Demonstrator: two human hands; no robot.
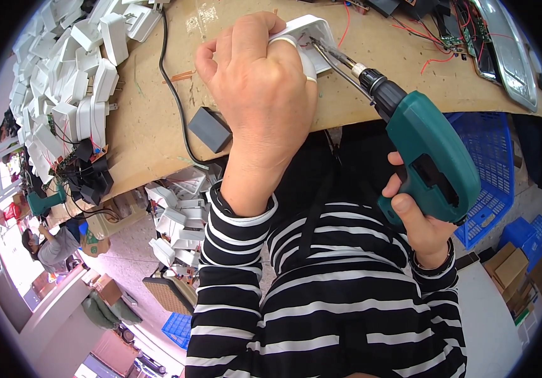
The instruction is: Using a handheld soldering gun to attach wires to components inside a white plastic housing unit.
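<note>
At the far edge of the cardboard-covered table, my left hand (259, 85) is closed round a white plastic housing (319, 28), steadying it with its open side up. White covers, like finger cots, wrap some of its fingertips. My right hand (423, 230) grips the handle of a green soldering gun (433, 151). Its metal tip and a thin feed tube beside it reach inside the housing; whether the tip touches anything there is too small to tell. A thin red wire (346, 25) rises beside the housing.
White housings (91, 82) are heaped at left, with more in a container below. A small black box (210, 129) lies near a black cable (173, 88). Circuit boards with wires (453, 43) lie at right, above a blue crate (488, 176). Another person (60, 246) is far left.
</note>
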